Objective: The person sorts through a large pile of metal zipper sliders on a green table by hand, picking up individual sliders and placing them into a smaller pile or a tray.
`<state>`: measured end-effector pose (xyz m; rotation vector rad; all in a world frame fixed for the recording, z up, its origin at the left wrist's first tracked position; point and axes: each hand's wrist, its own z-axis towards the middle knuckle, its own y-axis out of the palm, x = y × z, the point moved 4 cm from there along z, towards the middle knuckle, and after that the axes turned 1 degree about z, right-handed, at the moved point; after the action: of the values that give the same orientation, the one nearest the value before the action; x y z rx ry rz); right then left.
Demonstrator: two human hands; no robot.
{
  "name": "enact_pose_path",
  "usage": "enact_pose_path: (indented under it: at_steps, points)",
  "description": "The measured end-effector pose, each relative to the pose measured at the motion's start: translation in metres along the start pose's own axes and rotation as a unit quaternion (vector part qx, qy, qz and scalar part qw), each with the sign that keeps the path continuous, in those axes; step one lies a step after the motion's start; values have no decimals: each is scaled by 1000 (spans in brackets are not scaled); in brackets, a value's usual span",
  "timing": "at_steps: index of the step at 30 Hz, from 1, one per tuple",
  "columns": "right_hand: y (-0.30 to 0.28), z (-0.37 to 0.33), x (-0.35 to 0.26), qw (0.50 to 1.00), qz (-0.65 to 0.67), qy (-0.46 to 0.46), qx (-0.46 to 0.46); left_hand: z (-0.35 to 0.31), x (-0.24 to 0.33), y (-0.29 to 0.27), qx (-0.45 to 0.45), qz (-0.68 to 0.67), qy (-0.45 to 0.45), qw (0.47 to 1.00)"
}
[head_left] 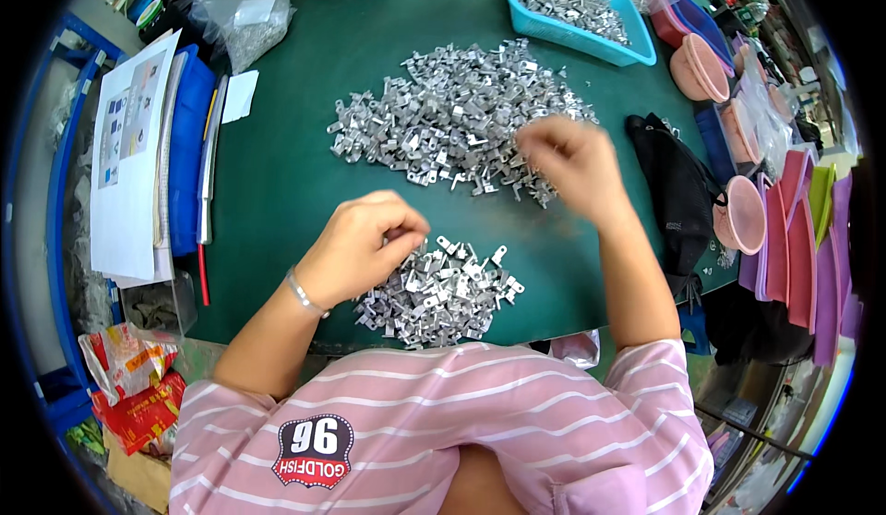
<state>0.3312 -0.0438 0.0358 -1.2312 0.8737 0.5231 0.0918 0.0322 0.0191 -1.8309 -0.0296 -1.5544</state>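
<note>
A large heap of small silver metal clips (452,113) lies on the green tabletop (305,81). Closer to my body sits a smaller pile of the same small metal clips (443,298). My left hand (369,243), with a silver bracelet (305,293) at its wrist, hovers by the upper left of the smaller pile. Its fingers are curled together; anything inside them is hidden. At the right edge of the large heap is my right hand (574,166), slightly blurred, its fingers bent in a pinch. What it grips, if anything, cannot be made out.
A turquoise basket (591,44) of similar metal parts stands at the far right. Pink bowls (699,69) and a black cloth bag (678,192) line the right side. Papers (134,155) and a blue folder (191,146) stand on the left, beneath a plastic bag (249,26).
</note>
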Motion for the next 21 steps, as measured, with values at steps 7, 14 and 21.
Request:
enact_pose_path:
  at_steps: [7, 14, 21]
  points:
    - [57, -38, -1, 952, -258, -163, 12, 55, 4, 51, 46, 168, 264, 949]
    - [50, -51, 3, 984, -153, -88, 3, 57, 4, 58, 47, 197, 256, 945]
    - [48, -56, 35, 841, 469, 263, -60, 47, -1, 54, 12, 216, 222, 951]
